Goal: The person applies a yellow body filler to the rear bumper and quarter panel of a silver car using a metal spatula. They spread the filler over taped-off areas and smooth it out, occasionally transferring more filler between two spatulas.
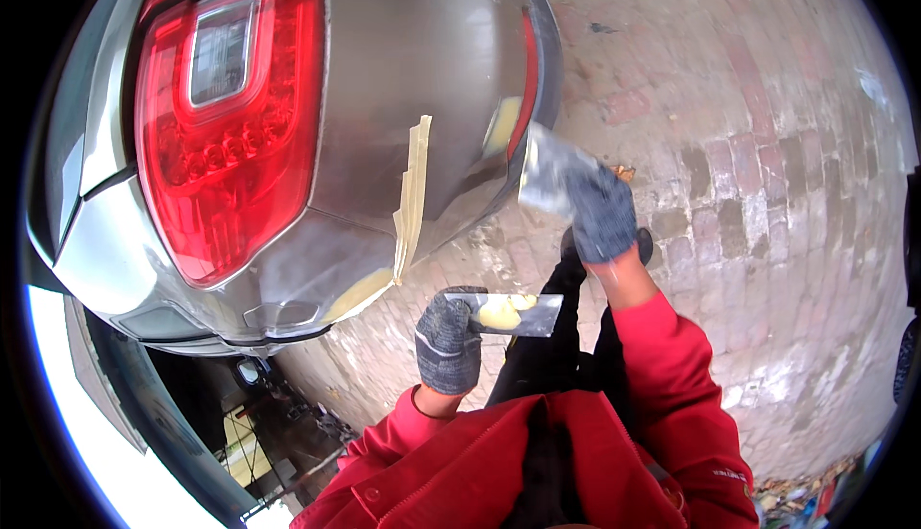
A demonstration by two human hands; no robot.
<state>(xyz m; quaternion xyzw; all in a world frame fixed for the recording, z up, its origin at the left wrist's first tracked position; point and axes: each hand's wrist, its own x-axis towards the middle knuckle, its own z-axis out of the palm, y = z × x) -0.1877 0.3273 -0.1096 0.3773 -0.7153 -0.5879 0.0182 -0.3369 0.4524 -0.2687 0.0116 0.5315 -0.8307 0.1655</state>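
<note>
My left hand point(449, 349), in a grey knit glove, grips one end of a flat metal putty plate point(543, 318). A lump of pale yellow putty point(501, 312) lies on that plate. My right hand point(602, 214), gloved too and slightly blurred, is closed on a wide putty spreader point(554, 174). The spreader's edge is close to the car bumper's point(422, 69) right side; I cannot tell whether they touch. A yellowish filler patch point(503, 124) shows by the red reflector, and another filler patch point(363, 297) sits low at the bumper's near corner.
Strips of masking tape point(413, 193) run down the bumper between the two patches. The red tail light point(230, 126) is at the left. Brick paving point(767, 174) spreads to the right, with litter point(815, 500) at the lower right. A metal rack point(251, 447) stands at the lower left.
</note>
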